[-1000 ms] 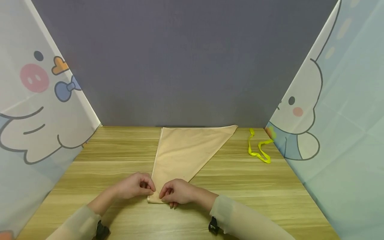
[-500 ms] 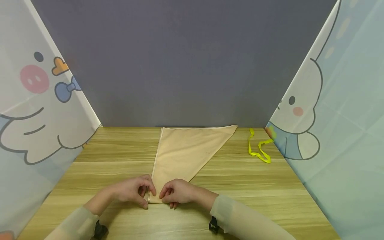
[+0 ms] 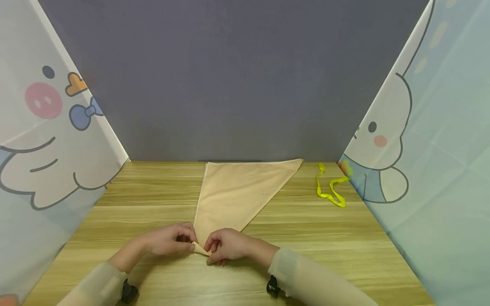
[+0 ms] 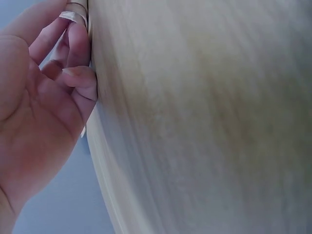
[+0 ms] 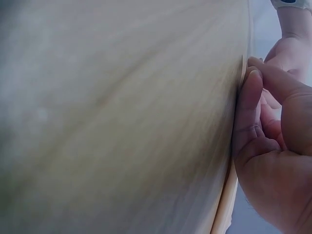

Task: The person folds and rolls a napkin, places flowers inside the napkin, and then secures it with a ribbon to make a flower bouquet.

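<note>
1. Your cloth (image 3: 237,191) lies on the desk (image 3: 153,191) around the centre of the frame, its wide edge along the foot of the grey panel (image 3: 237,85) and its narrow end at lower centre, between your hands.

2. Your left hand (image 3: 172,239) has its grip on the left end of a small turned-up flap (image 3: 200,249); the left wrist view shows the pale fabric caught between the fingers, at the top left. If that pinch takes in only the top layer, the layers beneath could slide out and leave the turn loose.

3. Your right hand (image 3: 231,245) has curled fingers with thumb and forefinger on the flap's right end, so its grip looks closed on the cloth too; its fingertips partly hide the edge.

4. The flap slants, its left end higher in the frame than its right. Turned over at that angle, the band would likely come out crooked, because the two hands are not level.

5. Pulling toward the bottom of the frame could drag the whole piece, since nothing visible pins the wide edge. The tip at upper right is likeliest to shift or ruck.

6. The slanting right-hand side may bunch if you turn faster than you smooth.

7. The yellow strip (image 3: 331,196), right of centre, lies well apart from both hands; a wide sweep of your right sleeve (image 3: 306,276) seems unlikely to catch it.
</note>
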A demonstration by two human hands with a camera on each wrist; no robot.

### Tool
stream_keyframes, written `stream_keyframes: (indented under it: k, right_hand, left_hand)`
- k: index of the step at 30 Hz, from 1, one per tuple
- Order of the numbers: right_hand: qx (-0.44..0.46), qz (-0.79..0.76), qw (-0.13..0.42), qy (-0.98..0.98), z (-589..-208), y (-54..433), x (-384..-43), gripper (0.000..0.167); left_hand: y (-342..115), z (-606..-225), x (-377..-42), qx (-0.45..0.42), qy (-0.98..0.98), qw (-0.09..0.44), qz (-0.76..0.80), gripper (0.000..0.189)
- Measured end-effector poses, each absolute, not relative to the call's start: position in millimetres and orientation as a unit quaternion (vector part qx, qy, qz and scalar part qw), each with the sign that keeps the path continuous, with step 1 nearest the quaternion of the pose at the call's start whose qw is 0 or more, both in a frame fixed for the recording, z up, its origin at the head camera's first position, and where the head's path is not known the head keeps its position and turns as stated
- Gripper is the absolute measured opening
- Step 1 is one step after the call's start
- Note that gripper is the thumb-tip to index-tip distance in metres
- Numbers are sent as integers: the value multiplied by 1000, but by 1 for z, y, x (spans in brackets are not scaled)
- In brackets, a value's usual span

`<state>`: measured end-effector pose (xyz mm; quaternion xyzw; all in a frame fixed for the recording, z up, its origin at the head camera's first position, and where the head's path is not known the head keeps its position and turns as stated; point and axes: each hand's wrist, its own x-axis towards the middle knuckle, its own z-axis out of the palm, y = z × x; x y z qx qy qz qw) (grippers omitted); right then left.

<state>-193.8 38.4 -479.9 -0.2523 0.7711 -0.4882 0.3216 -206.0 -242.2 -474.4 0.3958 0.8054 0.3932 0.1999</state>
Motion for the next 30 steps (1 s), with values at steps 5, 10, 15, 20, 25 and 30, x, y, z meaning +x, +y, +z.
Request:
stream_keyframes:
  k: [5,10,15,20,25,30]
  right_hand:
    - [-262,-482,310,777,-480,39,-193,10]
    - [-264,-483,311,774,-480,41,-194,4]
    - [-275,-496,312,762,-481,43,-195,8]
    - [-276,-500,312,759,-481,44,-195,7]
    - [-257,-490,308,774,-480,44,-193,8]
    - [-255,-475,299,788,-478,43,-192,7]
  left_hand:
    - [-242,-475,-209,384,815,190,390,9]
    - [-241,-475,-209,367,820,192,396,8]
    - [-240,-477,-209,356,808,204,422,8]
    - [-239,-478,-209,368,800,203,428,14]
    - [-238,-481,-210,379,799,203,421,13]
    - [-237,-484,-213,398,789,203,422,6]
